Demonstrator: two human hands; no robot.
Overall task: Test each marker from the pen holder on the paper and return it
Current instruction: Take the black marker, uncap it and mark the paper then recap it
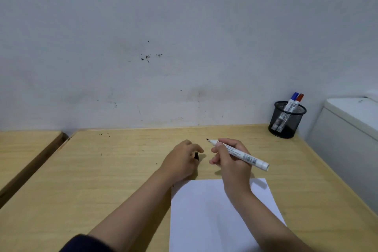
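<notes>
From my remote seat I log one wooden desk [122, 180], light grain, set against a scuffed white wall [184, 37], and I take the sheet of white paper [204, 221] as my landmark. The paper lies flat on the desk at its near edge, and I see no marks on the part that shows. Right hand [231, 161]: just beyond the paper's far edge, raised off the desk, fingers curled around an uncapped black whiteboard marker [241, 154]. The marker has a white barrel and a black tip pointing away from the paper toward the wall, its butt end angled out to the right. Left hand [182, 159]: just beyond the paper's far left corner, resting low on the desk, fingers bent around a small black cap [196, 156], which stands between thumb and fingers; I cannot tell how firmly it is gripped. A dark sleeve [86, 244] shows on the left arm, left of the paper. Black mesh pen holder [286, 120]: well beyond the paper and to its right, at the desk's far right corner against the wall, holding a blue-capped marker [292, 100] and a red-capped marker [297, 101], both leaning right, caps up. A white cabinet-like unit [347, 133] stands to the right of the paper, past the desk's edge. A second wooden desk [24, 149] sits far to the paper's left.
</notes>
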